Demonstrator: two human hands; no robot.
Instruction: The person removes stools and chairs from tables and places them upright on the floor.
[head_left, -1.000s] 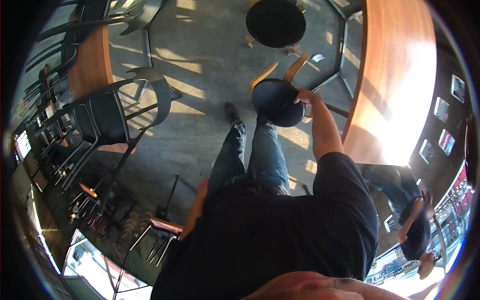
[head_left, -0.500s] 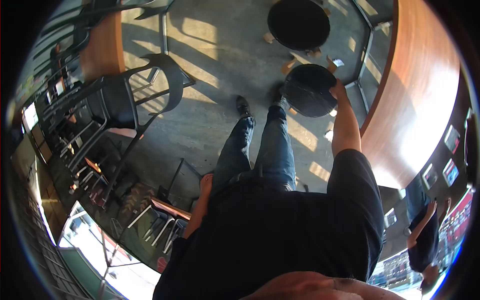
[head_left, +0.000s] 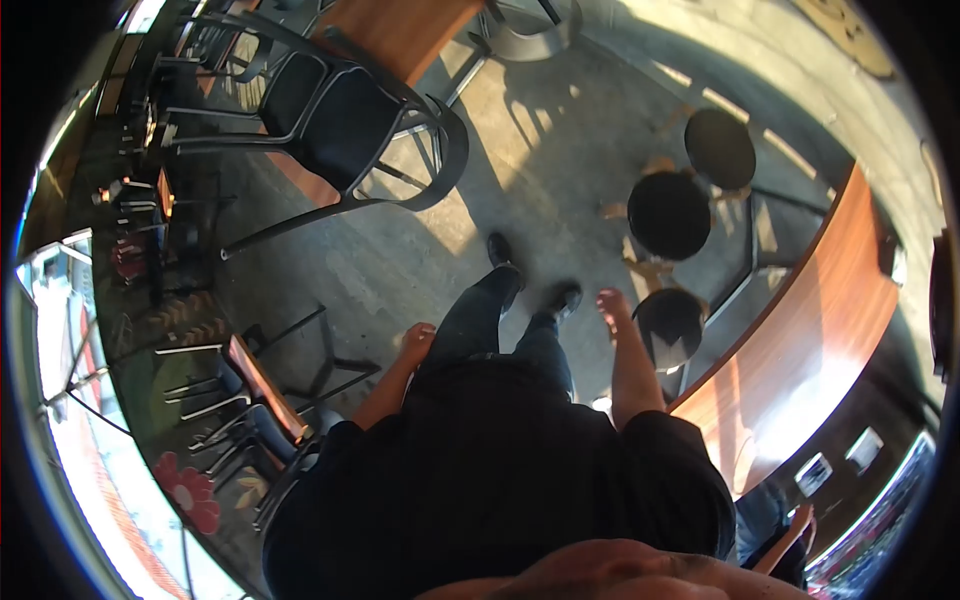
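Observation:
My right hand (head_left: 612,304) hangs in the air with its fingers loosely bent and apart, holding nothing. Close beside it on the right stands a stool with a round black seat (head_left: 670,328); hand and seat look apart. Beyond are a second black stool (head_left: 669,215) and a third black stool (head_left: 720,149), roughly in a row along the wooden counter (head_left: 810,350). Beside my left thigh is my left hand (head_left: 417,343), its fingers slightly curled and partly hidden, with nothing seen in it.
A black chair (head_left: 352,128) with curved arms is at the upper left, by a wooden table (head_left: 400,30). A metal table base (head_left: 330,365) stands left of my legs. Another person (head_left: 785,540) is at the lower right. Grey floor (head_left: 400,265) lies around my feet.
My right hand has let go of the stool seat it gripped and now hangs beside it. The view has turned; a third stool shows, and the chair sits higher in view.

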